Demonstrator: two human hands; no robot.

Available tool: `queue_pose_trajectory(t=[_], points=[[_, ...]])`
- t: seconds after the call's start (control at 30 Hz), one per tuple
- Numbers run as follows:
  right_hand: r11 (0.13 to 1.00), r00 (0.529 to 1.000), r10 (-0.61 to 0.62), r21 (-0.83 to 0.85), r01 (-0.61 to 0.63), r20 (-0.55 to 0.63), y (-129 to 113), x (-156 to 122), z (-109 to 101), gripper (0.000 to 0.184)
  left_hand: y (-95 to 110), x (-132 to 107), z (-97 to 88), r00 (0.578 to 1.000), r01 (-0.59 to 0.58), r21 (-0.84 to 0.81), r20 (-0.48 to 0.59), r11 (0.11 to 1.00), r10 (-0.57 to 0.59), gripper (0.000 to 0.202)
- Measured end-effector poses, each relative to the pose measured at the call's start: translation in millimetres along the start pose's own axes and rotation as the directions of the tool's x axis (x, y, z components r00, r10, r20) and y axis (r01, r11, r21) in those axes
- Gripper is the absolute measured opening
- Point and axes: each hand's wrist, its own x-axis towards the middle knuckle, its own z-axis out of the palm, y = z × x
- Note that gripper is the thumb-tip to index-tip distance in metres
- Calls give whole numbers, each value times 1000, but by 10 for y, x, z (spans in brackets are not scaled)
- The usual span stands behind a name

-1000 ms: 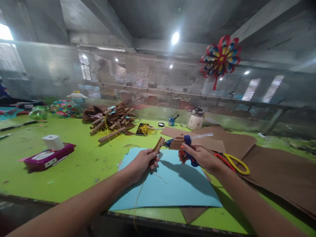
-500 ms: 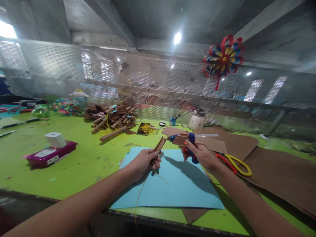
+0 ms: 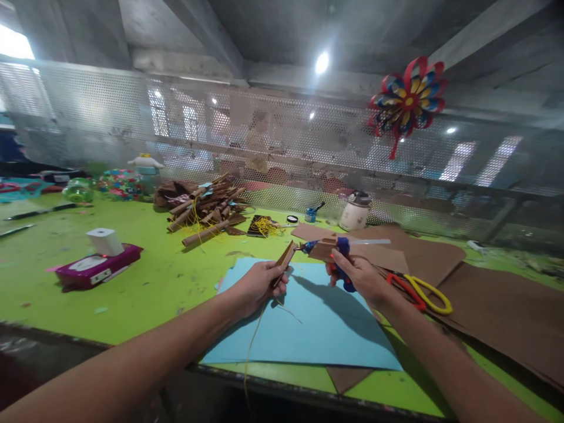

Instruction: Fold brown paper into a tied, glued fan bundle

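Premises: a craft workshop. A green bench (image 3: 145, 282) carries cut paper scraps, blue paper (image 3: 308, 329), brown card (image 3: 506, 305), scissors (image 3: 423, 291) and a heap of rolled brown tubes (image 3: 202, 211). A finished paper pinwheel (image 3: 408, 100) hangs on a perforated metal screen (image 3: 264, 141). Behind the screen, apparently more work stations; view is blurred. Concrete beams overhead.

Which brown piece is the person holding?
The small folded brown cardboard piece pinched in the left hand, raised off the table; the other brown rolled cardboard pieces lie piled farther back.
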Motion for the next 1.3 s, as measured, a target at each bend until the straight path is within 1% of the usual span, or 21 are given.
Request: queue_pose_trajectory(t=[0.2,0.3,0.5,0.63,0.83,0.97,1.13,1.3], points=[[999,999,-23,28,22,25,12,7,26,49,8,0,1,1000,12,-13,-4,1000,-12,16],[999,999,-36,40,35,10,13,17,22,48,14,-3,11,1000,13,-17,-7,1000,-13,14],[999,998,-44,8,44,-44,88,56,-30,49,44,-31,47,1000,-2,16,-8,1000,2,10],[998,998,-55,8,55,-42,103,69,-34,47,60,-36,61,1000,-1,16,1,1000,1,9],[999,998,-51,8,51,-44,67,52,-7,50,31,-10,24,1000,16,12,5,1000,-17,11],[1000,1000,-25,-17,25,-16,-26,1,30,51,19,1,-4,1000,21,-9,17,1000,-21,13],[999,999,-23,-44,25,36,-136,-50,51,52,27,5,-1,1000,18,-4,15,1000,-18,12],[998,999,-33,-59,33,0,-62,-6,-4,52,13,3,-4,1000,19,10,25,1000,-19,14]])
